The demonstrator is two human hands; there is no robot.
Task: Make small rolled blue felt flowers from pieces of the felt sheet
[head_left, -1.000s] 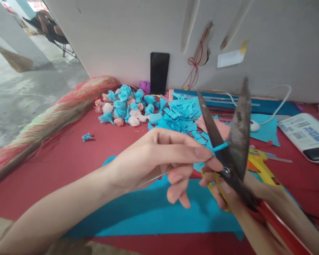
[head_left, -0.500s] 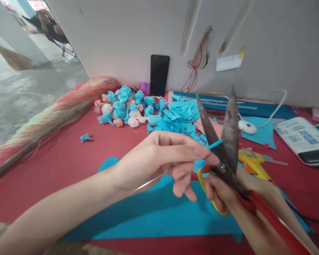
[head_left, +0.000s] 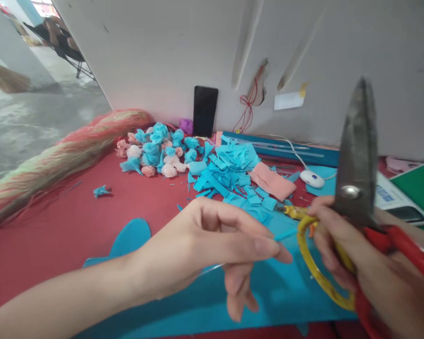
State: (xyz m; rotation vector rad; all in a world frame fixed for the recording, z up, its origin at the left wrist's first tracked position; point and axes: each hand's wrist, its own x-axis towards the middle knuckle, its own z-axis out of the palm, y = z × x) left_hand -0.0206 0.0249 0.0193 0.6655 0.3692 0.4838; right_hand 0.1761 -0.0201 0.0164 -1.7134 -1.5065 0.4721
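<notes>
My left hand [head_left: 233,240] is closed in a pinch on a thin pale stem whose tip is wrapped in blue paper [head_left: 286,234]. The stem's other end runs back under the palm. My right hand [head_left: 371,268] grips a pair of scissors [head_left: 356,160] with one yellow and one red handle. Their dark blades point up and are closed together, a little right of the blue tip and apart from it. Beneath both hands lies a large blue paper sheet [head_left: 265,306]. Part of a yellow glue gun [head_left: 294,212] shows behind the scissors, the rest hidden.
Blue and pink paper flowers [head_left: 151,155] sit in a heap at the back left. Cut blue paper pieces [head_left: 233,165] and a folded pink paper [head_left: 273,181] lie mid-table. A phone [head_left: 205,110] leans on the wall. A straw bundle [head_left: 74,150] borders the left side.
The scissors have gone from spread blades around the blue-tipped stem to closed blades, moving right and away from it. My left hand keeps its pinch, slightly lower in view.
</notes>
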